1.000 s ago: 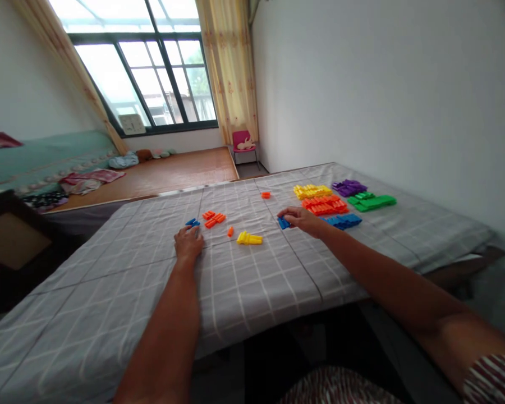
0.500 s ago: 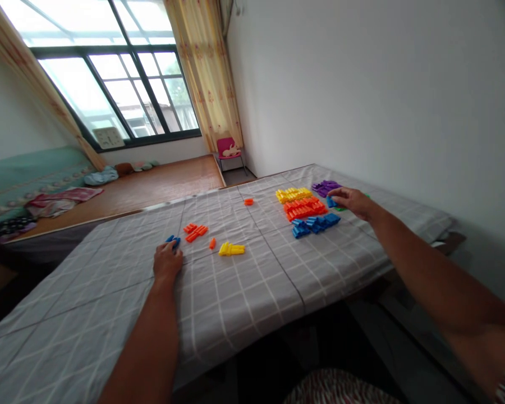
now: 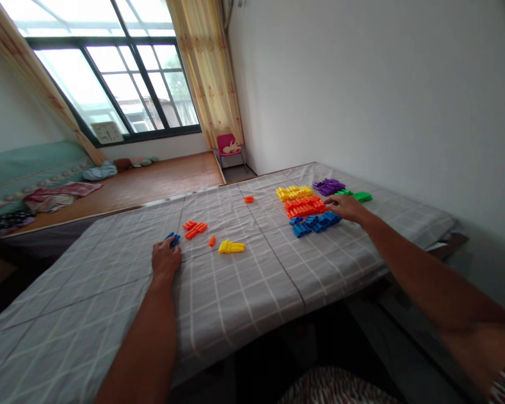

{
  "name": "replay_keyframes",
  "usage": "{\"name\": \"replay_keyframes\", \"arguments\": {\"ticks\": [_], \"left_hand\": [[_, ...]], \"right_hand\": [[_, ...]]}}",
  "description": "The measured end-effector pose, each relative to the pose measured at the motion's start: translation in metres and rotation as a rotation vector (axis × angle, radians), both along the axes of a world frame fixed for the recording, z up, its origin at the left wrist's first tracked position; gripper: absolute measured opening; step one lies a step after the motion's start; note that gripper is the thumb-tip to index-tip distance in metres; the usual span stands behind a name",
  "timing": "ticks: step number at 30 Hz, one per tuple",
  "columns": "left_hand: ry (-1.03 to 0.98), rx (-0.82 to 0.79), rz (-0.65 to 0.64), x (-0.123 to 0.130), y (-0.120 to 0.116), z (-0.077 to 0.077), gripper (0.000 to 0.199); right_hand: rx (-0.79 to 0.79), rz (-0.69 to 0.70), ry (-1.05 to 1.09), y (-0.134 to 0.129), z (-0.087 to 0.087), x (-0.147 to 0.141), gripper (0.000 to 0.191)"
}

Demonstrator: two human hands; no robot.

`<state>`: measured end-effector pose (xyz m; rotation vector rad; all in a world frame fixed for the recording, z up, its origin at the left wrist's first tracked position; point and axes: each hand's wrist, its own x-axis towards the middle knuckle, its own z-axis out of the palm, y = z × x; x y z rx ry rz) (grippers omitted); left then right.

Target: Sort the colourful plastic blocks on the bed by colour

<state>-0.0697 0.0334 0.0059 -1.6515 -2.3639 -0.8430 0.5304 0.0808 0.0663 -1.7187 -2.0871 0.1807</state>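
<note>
On the left of the cloth, my left hand [image 3: 166, 258] has its fingers curled against a few small blue plastic pieces [image 3: 174, 239]. Its fingertips are partly hidden behind the knuckles. My right hand [image 3: 345, 206] hovers at the right end of a blue pile [image 3: 316, 224] of tube-like plastic pieces, its fingers stretched toward the orange pile [image 3: 303, 207]; I make out nothing in them. Behind the orange row lies a yellow pile [image 3: 294, 193]. Purple pieces [image 3: 328, 186] and green pieces [image 3: 362, 196] sit beyond my right hand.
Loose orange pieces [image 3: 195, 228], a single orange piece [image 3: 212, 241] and a yellow group [image 3: 231, 247] lie between my hands. More orange [image 3: 249, 199] is farther back. A checked grey cloth [image 3: 252, 286] covers the table; a white wall [image 3: 370, 84] borders the right.
My right hand held a blue piece above the piles; that piece is gone from its fingers, and more green pieces show. A blue piece now shows at the blue pile's left end. My left hand barely moved.
</note>
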Motion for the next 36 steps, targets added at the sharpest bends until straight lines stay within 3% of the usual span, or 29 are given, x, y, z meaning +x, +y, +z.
{"name": "replay_keyframes", "arguments": {"ticks": [4, 8, 11, 16, 23, 32, 36], "left_hand": [[-0.002, 0.007, -0.001, 0.001, -0.001, 0.0, 0.045], [-0.007, 0.03, -0.008, 0.002, -0.003, 0.0, 0.042], [-0.014, 0.028, -0.015, 0.002, -0.003, -0.001, 0.043], [-0.015, 0.008, -0.021, 0.002, -0.003, 0.0, 0.045], [-0.026, -0.007, -0.019, 0.002, -0.003, 0.002, 0.043], [-0.046, -0.011, -0.013, 0.005, -0.006, 0.005, 0.042], [-0.066, -0.005, -0.016, 0.006, -0.007, 0.007, 0.04]], "right_hand": [[-0.013, 0.085, -0.177, -0.003, 0.016, -0.054, 0.035], [-0.121, -0.024, -0.458, -0.004, 0.02, -0.106, 0.05], [-0.166, -0.043, -0.505, -0.003, 0.018, -0.121, 0.047], [-0.129, -0.017, -0.376, -0.004, 0.021, -0.109, 0.03], [-0.005, -0.008, -0.341, -0.008, 0.031, -0.078, 0.026], [-0.146, -0.038, -0.538, -0.011, 0.021, -0.077, 0.035], [-0.166, -0.066, -0.513, -0.008, 0.019, -0.081, 0.035]]}}
